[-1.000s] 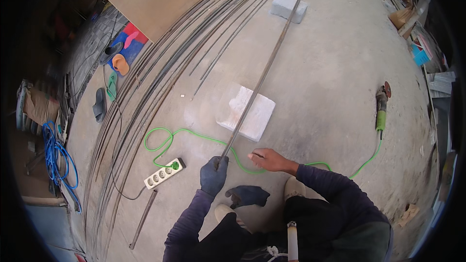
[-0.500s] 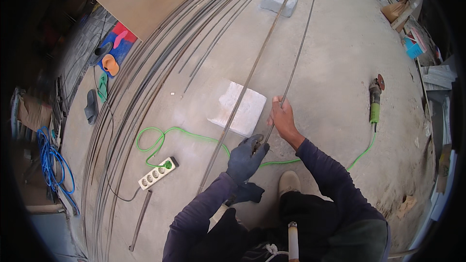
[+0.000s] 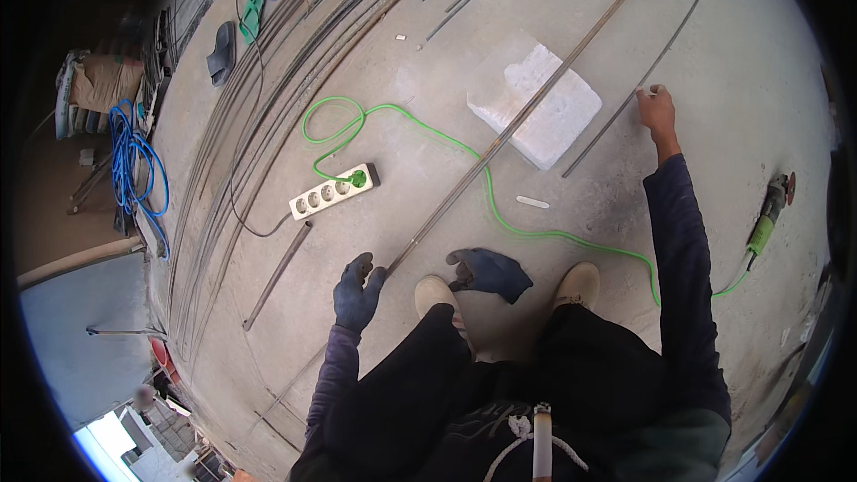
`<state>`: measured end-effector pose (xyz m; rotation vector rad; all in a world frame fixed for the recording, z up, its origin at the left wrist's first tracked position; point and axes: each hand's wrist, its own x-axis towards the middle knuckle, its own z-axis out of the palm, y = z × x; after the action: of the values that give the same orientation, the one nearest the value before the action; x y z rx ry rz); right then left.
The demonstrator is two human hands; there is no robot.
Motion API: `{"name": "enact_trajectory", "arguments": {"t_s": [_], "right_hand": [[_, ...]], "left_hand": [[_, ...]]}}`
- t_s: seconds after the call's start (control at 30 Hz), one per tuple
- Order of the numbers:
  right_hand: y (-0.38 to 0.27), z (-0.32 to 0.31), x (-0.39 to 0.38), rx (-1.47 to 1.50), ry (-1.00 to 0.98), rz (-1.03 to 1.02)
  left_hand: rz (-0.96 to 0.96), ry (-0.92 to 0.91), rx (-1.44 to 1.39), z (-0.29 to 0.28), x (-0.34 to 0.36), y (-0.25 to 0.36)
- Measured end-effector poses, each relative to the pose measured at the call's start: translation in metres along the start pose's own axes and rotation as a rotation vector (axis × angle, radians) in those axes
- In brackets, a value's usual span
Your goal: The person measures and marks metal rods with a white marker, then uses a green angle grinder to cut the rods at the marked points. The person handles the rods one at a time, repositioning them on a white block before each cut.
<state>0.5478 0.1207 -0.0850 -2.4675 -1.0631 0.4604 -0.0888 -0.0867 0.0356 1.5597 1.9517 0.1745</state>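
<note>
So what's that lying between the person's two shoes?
A loose dark glove lies on the floor between the left shoe and the right shoe, as the head view shows.

Rod (image 3: 603,130) at right hand (image 3: 657,112): one showed. Pale blocks (image 3: 546,107): two lay far. Slippers (image 3: 221,54): four lay far left. Power strip (image 3: 328,194): one, left. Angle grinder (image 3: 769,215): one, right. Loose glove (image 3: 491,274): one lay near.

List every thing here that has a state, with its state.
Left hand: gloved, fingers parted
Right hand: bare, fingertips at single rod, grip unclear
Long rods: lying across white block
Loose glove: unworn, on floor
Strip: green plug inserted
Blue cable: coiled
Grinder: lying on floor
</note>
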Motion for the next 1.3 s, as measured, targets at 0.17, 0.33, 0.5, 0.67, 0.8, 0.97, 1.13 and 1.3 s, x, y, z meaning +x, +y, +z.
{"name": "enact_trajectory", "arguments": {"t_s": [0.17, 0.33, 0.5, 0.67, 0.8, 0.97, 1.13, 1.3], "right_hand": [[-0.079, -0.034, -0.096, 0.373, -0.427, -0.174], [-0.135, -0.011, -0.228, 0.479, -1.194, -0.266], [-0.13, 0.034, -0.287, 0.367, -1.344, -0.347], [-0.102, 0.033, -0.29, 0.31, -1.319, -0.454], [-0.075, 0.034, -0.275, 0.345, -1.219, -0.418], [-0.076, 0.019, -0.262, 0.372, -1.2, -0.331], [-0.077, 0.011, -0.267, 0.372, -1.138, -0.389], [-0.079, 0.008, -0.278, 0.369, -1.17, -0.412]], "left_hand": [[-0.164, -0.208, 0.05, -0.001, -0.045, -0.065], [-0.252, -0.441, 0.022, -0.012, -0.037, -0.114], [-0.273, -0.497, -0.152, -0.01, -0.045, -0.151], [-0.078, -0.352, -0.114, -0.004, -0.06, -0.162], [-0.035, -0.339, -0.067, 0.004, -0.043, -0.111], [0.011, -0.301, -0.082, 0.039, 0.015, -0.016], [0.113, -0.378, -0.098, 0.06, 0.083, 0.103], [0.369, -0.34, -0.17, 0.095, 0.143, 0.178]]}}
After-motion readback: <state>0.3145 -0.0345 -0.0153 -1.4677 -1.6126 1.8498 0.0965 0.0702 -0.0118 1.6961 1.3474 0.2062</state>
